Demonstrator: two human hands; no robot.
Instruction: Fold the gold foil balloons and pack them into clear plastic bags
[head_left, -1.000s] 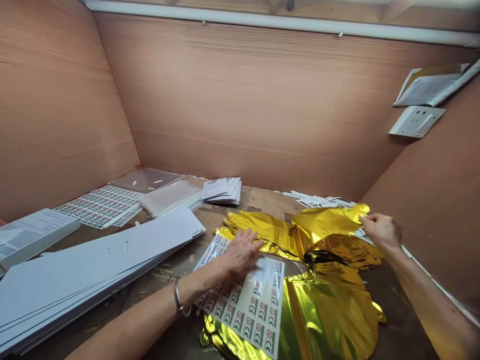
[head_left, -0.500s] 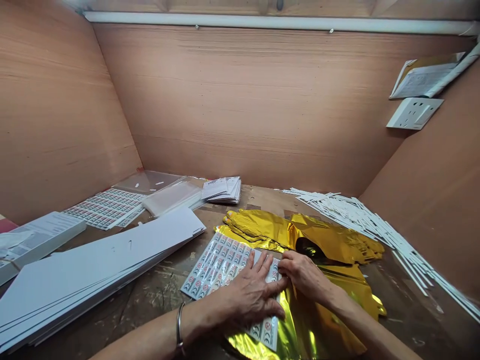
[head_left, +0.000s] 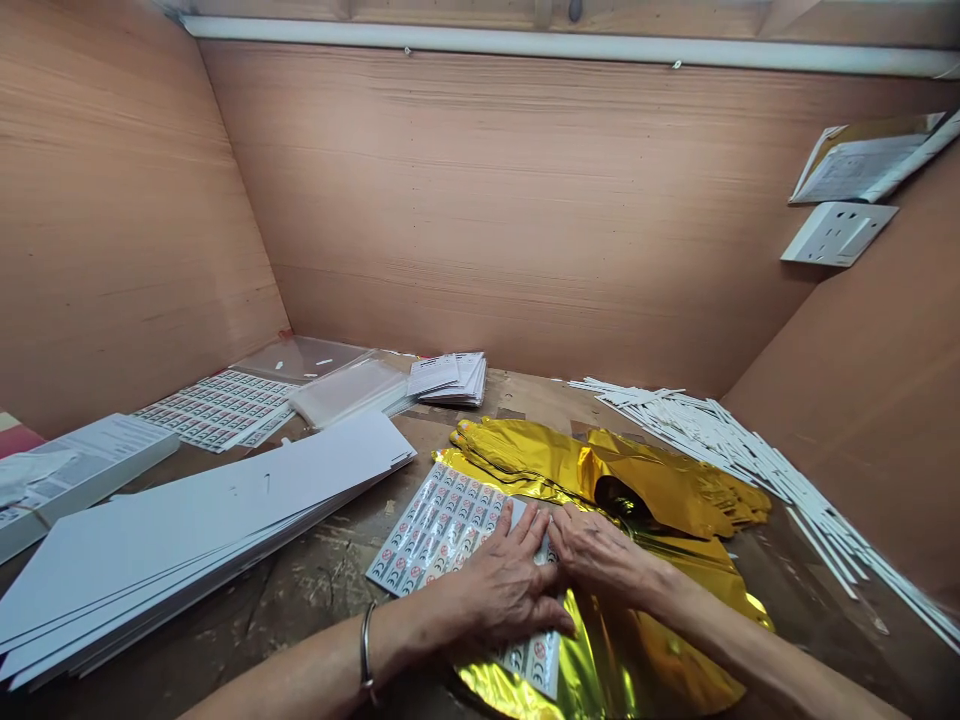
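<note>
A sheet of CE stickers [head_left: 427, 530], printed in rows, lies on gold foil balloons [head_left: 645, 620] near the front of the table. My left hand [head_left: 510, 580], with a metal bangle on its wrist, rests flat across the sheet with its fingers spread. Against its fingers, my right hand [head_left: 600, 555] is bent over the right edge of the sheet. The right fingertips are drawn together there, and whatever they pinch is hidden. Behind the hands, more folded gold foil [head_left: 525, 450] is stacked.
White card sheets [head_left: 225, 520] are stacked at the left, beside a banded box-like pack [head_left: 97, 470]. Further back are more sticker sheets [head_left: 217, 405], clear plastic bags [head_left: 349, 388] and printed leaflets [head_left: 450, 378]. Thin white strips [head_left: 720, 440] are heaped along the right wall.
My right hand has shifted slightly left and flattened over the sheet's edge, closer to my left fingers. My left hand stays on the sheet. The view has shifted slightly.
</note>
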